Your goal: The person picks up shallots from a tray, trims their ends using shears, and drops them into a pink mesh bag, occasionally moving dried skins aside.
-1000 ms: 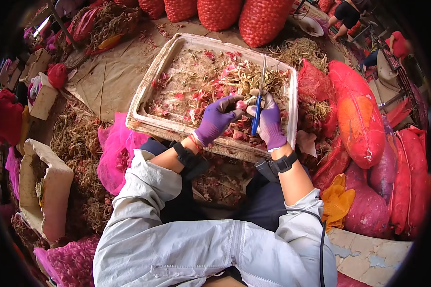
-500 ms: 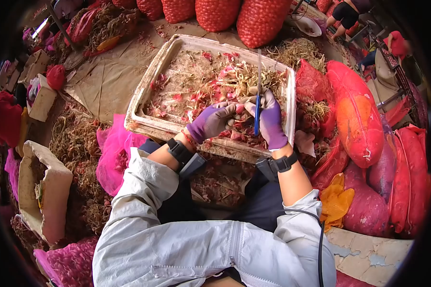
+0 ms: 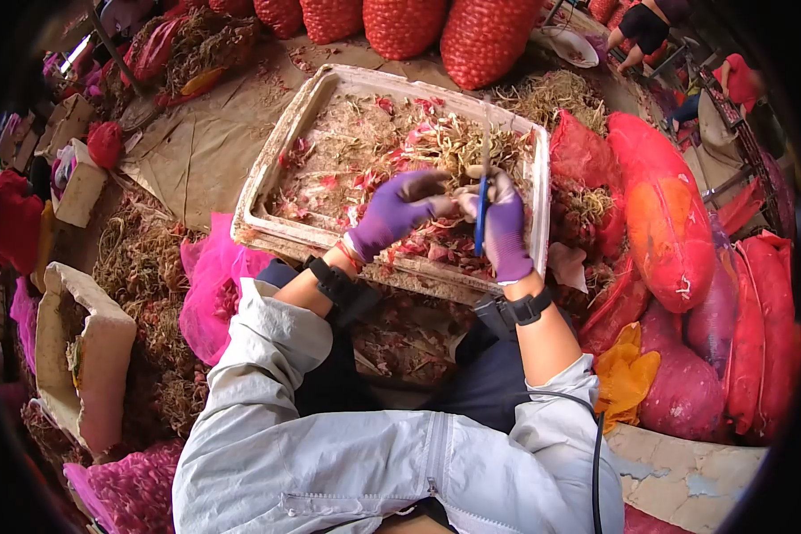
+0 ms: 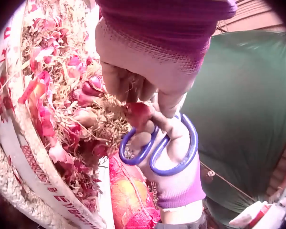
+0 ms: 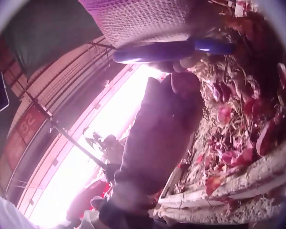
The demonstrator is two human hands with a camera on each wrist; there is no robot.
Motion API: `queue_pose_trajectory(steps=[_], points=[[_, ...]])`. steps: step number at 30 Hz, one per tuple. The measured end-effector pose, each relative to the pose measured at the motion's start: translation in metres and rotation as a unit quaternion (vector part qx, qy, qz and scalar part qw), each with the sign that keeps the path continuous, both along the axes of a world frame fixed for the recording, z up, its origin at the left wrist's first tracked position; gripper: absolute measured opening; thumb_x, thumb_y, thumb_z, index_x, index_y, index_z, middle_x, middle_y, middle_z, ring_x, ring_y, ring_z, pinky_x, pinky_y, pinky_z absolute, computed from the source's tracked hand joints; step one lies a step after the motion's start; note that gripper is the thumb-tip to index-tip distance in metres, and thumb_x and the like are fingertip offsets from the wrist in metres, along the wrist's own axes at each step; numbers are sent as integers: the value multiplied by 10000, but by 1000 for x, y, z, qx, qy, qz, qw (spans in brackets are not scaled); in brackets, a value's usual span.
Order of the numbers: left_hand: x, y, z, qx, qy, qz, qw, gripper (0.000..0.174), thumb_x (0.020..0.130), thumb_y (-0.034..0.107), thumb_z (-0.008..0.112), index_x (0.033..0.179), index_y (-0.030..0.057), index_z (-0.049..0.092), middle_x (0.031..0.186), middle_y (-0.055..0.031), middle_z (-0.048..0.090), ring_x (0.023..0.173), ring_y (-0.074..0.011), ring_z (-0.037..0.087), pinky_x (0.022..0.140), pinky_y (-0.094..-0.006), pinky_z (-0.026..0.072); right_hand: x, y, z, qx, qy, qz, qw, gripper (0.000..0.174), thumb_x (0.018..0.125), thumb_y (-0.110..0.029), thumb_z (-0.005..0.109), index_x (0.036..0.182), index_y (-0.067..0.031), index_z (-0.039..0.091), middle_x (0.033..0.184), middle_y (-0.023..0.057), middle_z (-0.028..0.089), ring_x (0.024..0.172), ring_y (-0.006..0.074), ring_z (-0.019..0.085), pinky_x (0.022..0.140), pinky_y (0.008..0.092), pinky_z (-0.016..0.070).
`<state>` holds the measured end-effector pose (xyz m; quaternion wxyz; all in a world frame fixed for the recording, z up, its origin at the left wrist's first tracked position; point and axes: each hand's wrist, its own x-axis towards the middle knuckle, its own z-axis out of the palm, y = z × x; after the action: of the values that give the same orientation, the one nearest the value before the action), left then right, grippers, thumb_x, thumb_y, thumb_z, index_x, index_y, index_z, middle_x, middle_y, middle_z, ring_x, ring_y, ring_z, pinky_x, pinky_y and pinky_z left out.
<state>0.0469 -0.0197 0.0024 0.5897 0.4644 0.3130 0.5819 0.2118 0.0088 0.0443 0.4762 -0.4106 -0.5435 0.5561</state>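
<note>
My left hand, in a purple glove with a pale palm, has its curled fingers around a small red shallot in the left wrist view. Fingertips of my right hand, gloved alike, meet the shallot from the other side. Blue-handled scissors are gripped in that right hand, blades pointing away from me. In the left wrist view both handle loops circle the right fingers. Both hands work over the near right part of a white foam tray, strewn with red skins and dry stalks.
Full red mesh sacks stand beyond the tray. More stuffed sacks lie at the right, by an orange cloth. At the left are a pink net, a broken foam box and heaped dry stalks. People are at the far right.
The left hand moved back toward me and then forward again, its fingers now reaching nearer the right hand. The scissors stay in the right hand, tilting slightly, their blades now blurred.
</note>
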Motion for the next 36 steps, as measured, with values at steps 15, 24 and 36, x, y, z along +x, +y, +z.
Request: queue_pose_trajectory(steps=[15, 24, 36], points=[[-5, -4, -12, -84, -63, 31, 994, 301, 958, 231, 513, 1118, -8, 601, 929, -34, 650, 863, -93, 590, 776, -232, 469, -28, -12, -16, -12, 9, 6, 1000, 310, 804, 36, 621, 1083, -42, 511, 817, 47, 641, 683, 76, 581, 584, 197, 460], [0, -4, -16, -93, -47, 114, 988, 205, 954, 187, 517, 1021, 11, 597, 910, -43, 640, 806, -117, 604, 754, -259, 498, -21, -10, -13, -28, 73, -25, 997, 321, 820, 75, 550, 1113, -55, 526, 809, 49, 657, 595, 75, 557, 525, 194, 430], [-23, 5, -6, -43, -204, 223, 952, 199, 936, 183, 559, 997, -6, 570, 880, -64, 631, 784, -133, 615, 739, -265, 528, -26, -28, -10, 144, -452, 35, 880, 764, 674, -529, 728, 1161, -21, 432, 957, 235, 610, 948, 419, 576, 801, 477, 453]])
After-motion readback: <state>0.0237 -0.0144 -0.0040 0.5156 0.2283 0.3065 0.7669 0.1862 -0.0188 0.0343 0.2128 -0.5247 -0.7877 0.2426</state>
